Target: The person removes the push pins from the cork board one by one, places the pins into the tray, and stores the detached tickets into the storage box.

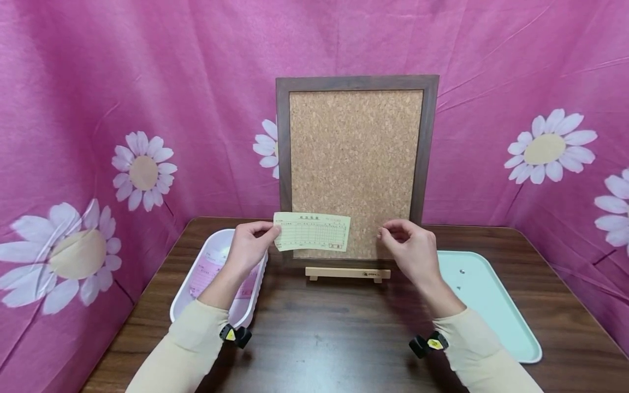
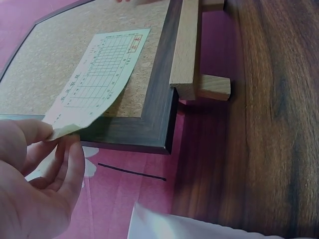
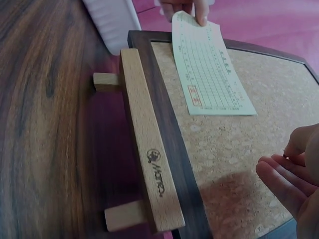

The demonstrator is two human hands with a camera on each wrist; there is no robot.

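My left hand (image 1: 247, 250) pinches the left end of a pale green printed form slip (image 1: 314, 232) between thumb and fingers. The slip lies across the lower left of a framed cork board (image 1: 356, 153), overlapping its frame; its far end reaches over the cork. To the right of the slip, my right hand (image 1: 414, 252) is in front of the board's lower right, thumb and fingertips together. Between them the right wrist view shows a tiny dark bit of what looks like a thumbtack (image 3: 285, 157), mostly hidden by the fingers.
The board leans on a wooden stand (image 1: 346, 273). At left, a white basket (image 1: 179, 289) holds pink printed slips (image 1: 208, 273), partly behind my left arm. At right, a mint-green tray (image 1: 496, 305) carries small metallic tacks (image 1: 462, 271). A pink flowered curtain (image 1: 221, 109) hangs behind the table.
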